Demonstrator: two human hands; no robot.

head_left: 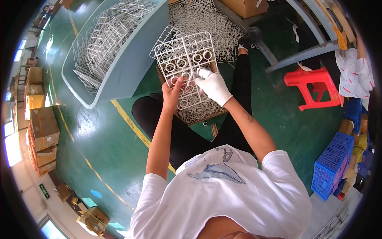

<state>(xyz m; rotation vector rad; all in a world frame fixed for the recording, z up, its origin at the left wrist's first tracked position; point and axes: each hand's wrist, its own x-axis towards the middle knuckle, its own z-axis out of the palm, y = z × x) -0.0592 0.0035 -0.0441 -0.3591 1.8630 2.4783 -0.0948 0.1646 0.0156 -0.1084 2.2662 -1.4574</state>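
Observation:
A white plastic sprue (186, 51), a grid of thin bars with small rings attached, is held tilted in front of me over a cardboard box. My bare left hand (171, 94) is closed on its lower left part, the thumb on top. At its right side my right hand (215, 87), in a white glove, has its fingers curled onto the bars and rings; the fingertips are partly hidden. Below lies the box of loose white rings (201, 112), set between my legs. One stray ring (205, 124) is on the floor near the box.
A large blue-grey tub (135, 67) of tangled white grids stands at the left. More flat white grids (223, 30) are piled ahead, beside a cardboard box (246, 7). To the right are a red plastic stool (314, 87), a metal table frame (302, 55) and a blue crate (331, 165).

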